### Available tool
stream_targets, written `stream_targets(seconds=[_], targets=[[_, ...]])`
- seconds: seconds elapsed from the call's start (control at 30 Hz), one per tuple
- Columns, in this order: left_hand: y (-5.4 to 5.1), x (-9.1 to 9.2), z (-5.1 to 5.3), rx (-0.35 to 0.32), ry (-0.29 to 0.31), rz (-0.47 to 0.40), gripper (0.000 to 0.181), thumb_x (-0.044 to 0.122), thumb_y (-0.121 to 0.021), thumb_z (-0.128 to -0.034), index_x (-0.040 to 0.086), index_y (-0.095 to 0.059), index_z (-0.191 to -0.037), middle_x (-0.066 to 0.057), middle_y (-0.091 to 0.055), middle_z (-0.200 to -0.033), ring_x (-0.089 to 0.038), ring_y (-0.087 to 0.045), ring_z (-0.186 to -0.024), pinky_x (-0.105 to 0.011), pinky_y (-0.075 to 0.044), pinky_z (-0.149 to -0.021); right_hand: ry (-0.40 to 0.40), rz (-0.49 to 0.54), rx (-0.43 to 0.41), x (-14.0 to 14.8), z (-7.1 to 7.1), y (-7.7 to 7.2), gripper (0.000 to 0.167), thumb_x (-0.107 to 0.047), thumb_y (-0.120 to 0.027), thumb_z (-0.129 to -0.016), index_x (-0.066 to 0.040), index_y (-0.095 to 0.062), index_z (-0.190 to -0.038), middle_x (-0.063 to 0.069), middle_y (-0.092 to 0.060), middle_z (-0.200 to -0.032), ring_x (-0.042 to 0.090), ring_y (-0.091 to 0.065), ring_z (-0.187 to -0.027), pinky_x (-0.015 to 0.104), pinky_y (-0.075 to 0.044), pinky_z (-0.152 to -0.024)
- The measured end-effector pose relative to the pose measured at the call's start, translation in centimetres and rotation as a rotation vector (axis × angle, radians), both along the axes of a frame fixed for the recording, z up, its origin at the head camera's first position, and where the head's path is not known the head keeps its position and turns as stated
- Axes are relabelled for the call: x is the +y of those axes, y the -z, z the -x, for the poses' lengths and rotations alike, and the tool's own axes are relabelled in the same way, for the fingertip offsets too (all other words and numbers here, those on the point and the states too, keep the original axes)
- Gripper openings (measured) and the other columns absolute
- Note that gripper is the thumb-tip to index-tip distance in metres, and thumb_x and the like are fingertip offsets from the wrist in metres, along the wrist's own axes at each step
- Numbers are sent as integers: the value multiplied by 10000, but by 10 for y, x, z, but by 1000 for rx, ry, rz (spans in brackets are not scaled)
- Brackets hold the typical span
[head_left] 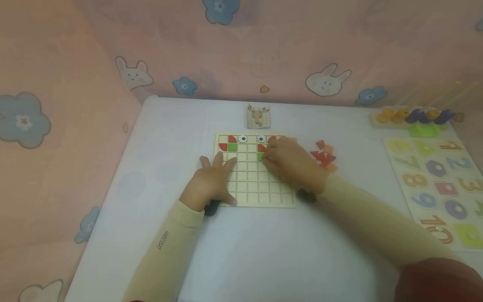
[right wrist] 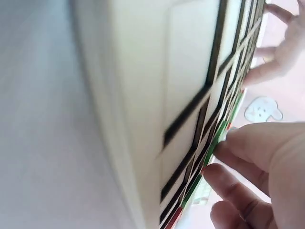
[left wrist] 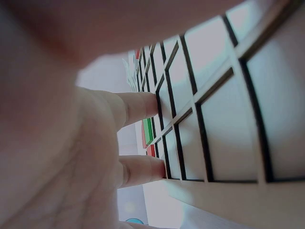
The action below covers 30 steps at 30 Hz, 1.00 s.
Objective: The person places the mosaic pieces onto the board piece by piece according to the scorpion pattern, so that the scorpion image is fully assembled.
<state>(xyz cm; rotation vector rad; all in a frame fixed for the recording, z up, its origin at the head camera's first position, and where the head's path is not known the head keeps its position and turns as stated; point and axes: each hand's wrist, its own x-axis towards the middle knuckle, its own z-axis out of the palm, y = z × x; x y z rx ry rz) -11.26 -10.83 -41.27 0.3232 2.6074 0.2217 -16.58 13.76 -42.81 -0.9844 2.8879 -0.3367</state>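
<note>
A cream grid board (head_left: 242, 200) lies on the white table. My left hand (head_left: 209, 181) rests on its left side with the fingers spread; in the left wrist view two straight fingertips (left wrist: 151, 105) press the cells. Over the board's right side, my right hand (head_left: 288, 161) has its fingers bent down, with thumb and fingertips at a green tile (head_left: 260, 156). In the right wrist view the thumb and fingers touch a green tile (right wrist: 215, 143) from both sides, partly covering it. Near the top edge sit two eye tiles (head_left: 242, 139), red quarter-round tiles (head_left: 223, 147) and another green tile (head_left: 232, 147).
Several loose red and orange pieces (head_left: 320, 156) lie right of the board. A small patterned card (head_left: 258, 116) stands behind it. At the right are a number puzzle board (head_left: 419, 191) and a peg stand (head_left: 415, 117) with yellow and blue pieces. A pink patterned wall (head_left: 241, 54) borders the table.
</note>
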Motion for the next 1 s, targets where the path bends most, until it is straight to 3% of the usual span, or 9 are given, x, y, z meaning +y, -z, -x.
stream_targets(seconds=[0.1, 0.17, 0.33, 0.4, 0.5, 0.63, 0.73, 0.87, 1.0], targets=[[1, 1, 1, -1, 1, -3, 1297, 510, -1001, -667, 235, -265, -1700, -189, -218, -1678, -548, -262, -1379, -421, -577, -777, 32, 38, -21, 12, -1, -3, 229, -240, -639, -1041, -142, -801, -1169, -4, -700, -1126, 233, -561, -1067, 415, -450, -1002], [1, 2, 1, -2, 3, -11, 1296, 503, -1004, -666, 232, -268, -1699, -193, -218, -1678, -552, -260, -1380, -425, -578, -780, 20, 40, 9, 25, -2, -9, 259, -212, -630, -1046, -99, -789, -1216, 36, -716, -1217, 274, -573, -1172, 473, -426, -1083], [0, 3, 1, 2, 8, -17, 1301, 502, -1004, -666, 229, -263, -1699, -200, -219, -1675, -566, -252, -1392, -438, -585, -799, 266, 117, -118, 66, -4, -32, 298, -256, -625, -1060, -67, -748, -1255, 115, -675, -1286, 357, -520, -1282, 573, -372, -1133], [1, 2, 1, 0, 5, -15, 1303, 507, -1003, -666, 232, -261, -1700, -200, -217, -1677, -569, -247, -1396, -439, -583, -805, 416, 166, -212, 80, -5, -36, 337, -296, -628, -1055, -76, -720, -1292, 135, -650, -1285, 357, -503, -1255, 589, -377, -1118], [1, 1, 1, -6, -7, -12, 1302, 507, -1003, -665, 234, -262, -1700, -197, -213, -1678, -557, -250, -1387, -431, -575, -799, 475, 173, -295, 96, -8, -35, 384, -320, -684, -1028, -68, -704, -1317, 142, -662, -1240, 348, -536, -1170, 601, -428, -1061], [0, -1, 1, -8, -15, -8, 1300, 506, -1004, -663, 233, -268, -1698, -196, -211, -1680, -550, -255, -1383, -431, -574, -796, 417, 141, -275, 99, -13, -21, 290, -295, -740, -1001, -100, -762, -1214, 81, -698, -1099, 298, -545, -1065, 536, -464, -1005], [0, -2, 1, -6, -17, -10, 1299, 504, -1006, -662, 231, -270, -1697, -197, -212, -1681, -564, -246, -1402, -443, -581, -810, 326, 129, -201, 94, -17, -11, 195, -202, -740, -997, -94, -790, -1152, 72, -715, -1059, 302, -543, -1079, 530, -425, -1063], [0, -1, 1, -8, -16, -15, 1294, 500, -1007, -663, 229, -277, -1696, -203, -198, -1692, -563, -248, -1400, -454, -583, -825, 235, 96, -129, 89, -19, -3, 199, -125, -733, -993, -52, -790, -1168, 103, -744, -1125, 334, -575, -1176, 552, -345, -1161], [1, 0, 0, -8, -12, -18, 1294, 501, -1008, -660, 231, -280, -1695, -207, -188, -1699, -557, -252, -1390, -455, -582, -828, 213, 44, -89, 87, -20, 0, 209, -112, -725, -999, -52, -795, -1187, 108, -756, -1161, 336, -588, -1212, 540, -327, -1182]])
